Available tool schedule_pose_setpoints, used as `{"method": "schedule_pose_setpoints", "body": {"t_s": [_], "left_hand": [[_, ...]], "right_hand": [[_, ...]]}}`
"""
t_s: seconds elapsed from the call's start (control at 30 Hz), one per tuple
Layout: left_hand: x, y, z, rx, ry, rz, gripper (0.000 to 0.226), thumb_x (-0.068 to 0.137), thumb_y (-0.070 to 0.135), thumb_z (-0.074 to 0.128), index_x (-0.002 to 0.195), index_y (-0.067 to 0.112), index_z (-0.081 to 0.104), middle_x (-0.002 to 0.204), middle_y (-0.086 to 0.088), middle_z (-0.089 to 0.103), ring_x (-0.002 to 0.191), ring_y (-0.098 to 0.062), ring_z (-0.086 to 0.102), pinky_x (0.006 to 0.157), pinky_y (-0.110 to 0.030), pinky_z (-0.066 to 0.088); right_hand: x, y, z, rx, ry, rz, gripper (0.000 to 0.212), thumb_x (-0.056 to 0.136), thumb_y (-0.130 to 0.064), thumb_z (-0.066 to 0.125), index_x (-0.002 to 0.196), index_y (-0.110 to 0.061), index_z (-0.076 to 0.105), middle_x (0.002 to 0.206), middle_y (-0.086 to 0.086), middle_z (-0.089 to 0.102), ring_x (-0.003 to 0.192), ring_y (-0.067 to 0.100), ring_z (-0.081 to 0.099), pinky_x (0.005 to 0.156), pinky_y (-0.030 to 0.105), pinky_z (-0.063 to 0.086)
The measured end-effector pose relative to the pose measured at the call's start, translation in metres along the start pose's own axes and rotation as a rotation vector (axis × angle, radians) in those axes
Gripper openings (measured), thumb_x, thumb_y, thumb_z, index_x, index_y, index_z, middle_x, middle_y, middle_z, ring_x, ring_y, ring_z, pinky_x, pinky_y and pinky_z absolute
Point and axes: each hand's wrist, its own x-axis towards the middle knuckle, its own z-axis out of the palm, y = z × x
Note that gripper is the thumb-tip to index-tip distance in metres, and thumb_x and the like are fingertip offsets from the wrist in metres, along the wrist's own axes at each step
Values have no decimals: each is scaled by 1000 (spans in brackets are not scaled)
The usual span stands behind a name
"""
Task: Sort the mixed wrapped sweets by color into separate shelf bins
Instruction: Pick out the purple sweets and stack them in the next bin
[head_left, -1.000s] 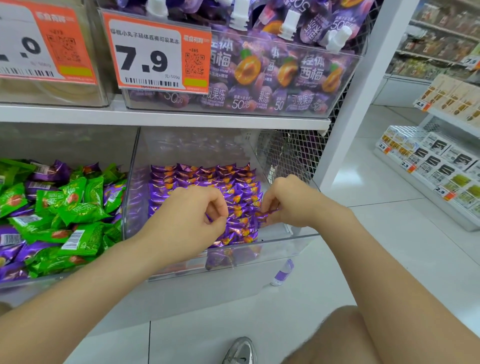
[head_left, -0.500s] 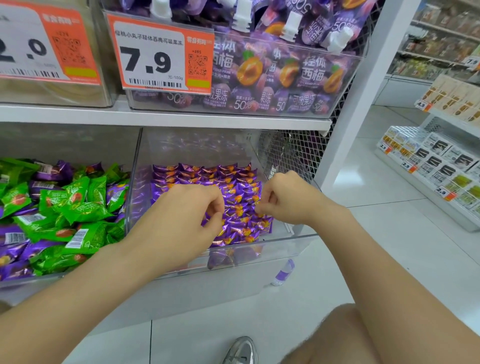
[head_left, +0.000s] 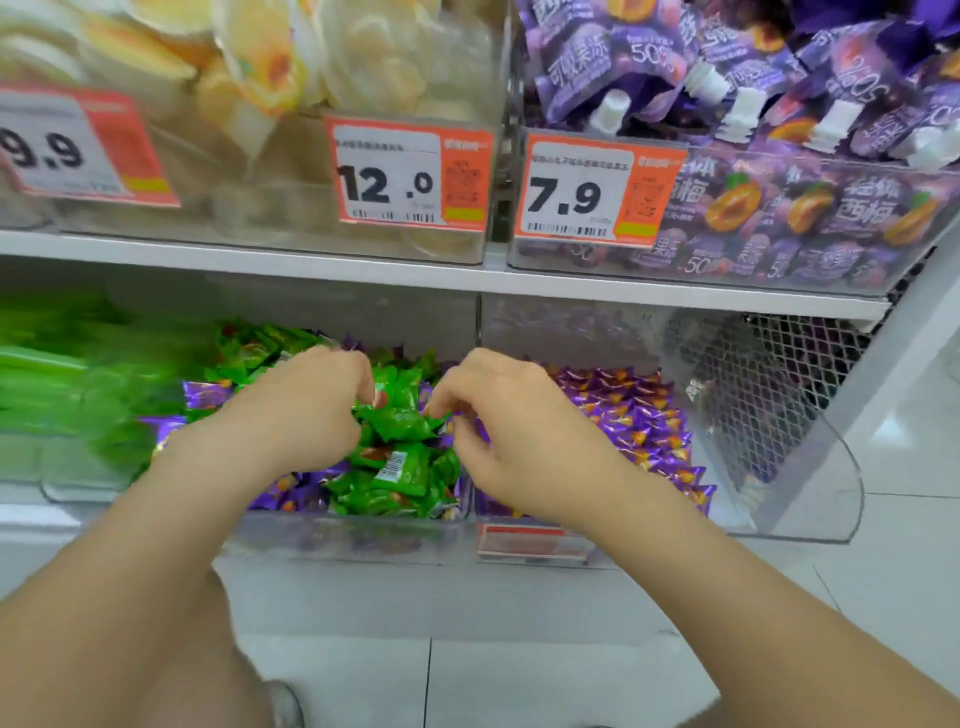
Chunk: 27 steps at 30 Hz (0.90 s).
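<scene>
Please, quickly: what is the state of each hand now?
Left hand: curled over green foil-wrapped sweets; grip cannot be told.
Right hand: curled; contents cannot be told.

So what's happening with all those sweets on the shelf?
A person is sorting wrapped sweets on a shop shelf. Both hands are over the middle bin, where green sweets and purple sweets are jumbled together. The left hand, fingers curled, touches the green pile, and the right hand curls beside it; whether either has pinched one is unclear. The right bin holds only purple, laid in rows. The left bin looks all green, though blurred.
</scene>
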Motion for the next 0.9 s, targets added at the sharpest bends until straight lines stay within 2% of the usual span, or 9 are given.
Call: {"method": "schedule_pose_setpoints", "body": {"t_s": [0.07,0.13,0.23,0.3,0.4,0.53,0.67,0.8,0.9], "left_hand": [[6,-21,-2,-2,-159,12,56,85,1,55,129,35,49,118,0,46,104,-25,57,81,-37,56],[10,-33,-2,-61,-240,37,65,84,-2,58,133,38,43,124,3,50,103,-21,62,79,-41,60],[18,-47,1,-116,-263,98,78,76,2,74,129,47,40,128,3,57,104,-23,69,76,-49,63],[24,-53,6,-112,-269,141,86,68,12,88,127,49,38,130,2,60,110,-26,70,73,-50,64],[33,-56,12,-62,-226,171,88,63,22,97,127,44,39,125,4,62,108,-23,69,81,-46,62],[46,-60,14,-142,-112,179,77,71,5,87,130,33,47,122,-3,62,96,-15,70,81,-43,62],[48,-71,7,-140,-17,132,51,71,8,88,109,26,61,107,2,63,93,-15,63,77,-33,55],[35,-76,3,-141,-173,36,32,72,26,94,95,19,72,91,-2,74,75,-22,71,59,-30,54],[29,-77,11,-146,-372,37,53,72,59,88,103,18,74,95,-1,79,80,-20,74,66,-34,63]], "right_hand": [[18,-3,11,-88,-74,-35,28,91,-9,61,116,-17,71,109,5,64,100,30,64,84,48,55],[32,-9,22,-146,-165,-66,32,96,-27,64,126,-17,67,114,6,66,107,29,63,89,48,55],[46,-19,35,-177,-373,-39,74,90,-64,67,148,-23,46,128,5,61,121,27,57,95,49,54],[53,-21,40,-234,-442,0,92,84,-73,67,158,-35,26,135,5,58,126,29,56,94,51,55],[66,-18,46,-269,-389,6,79,86,-69,68,153,-40,38,127,3,65,122,32,60,88,50,57],[79,-22,54,-314,-416,-49,54,92,-60,64,142,-39,58,123,5,69,117,32,63,87,48,59],[85,-20,54,-342,-387,-15,37,95,-44,61,130,-34,67,115,12,69,109,39,65,87,48,58],[84,-8,47,-380,-181,30,26,101,-38,54,125,-33,65,113,5,67,105,37,66,81,45,58],[85,4,47,-314,-73,58,29,106,-33,53,134,-33,58,113,3,66,108,36,63,80,45,57]]}}
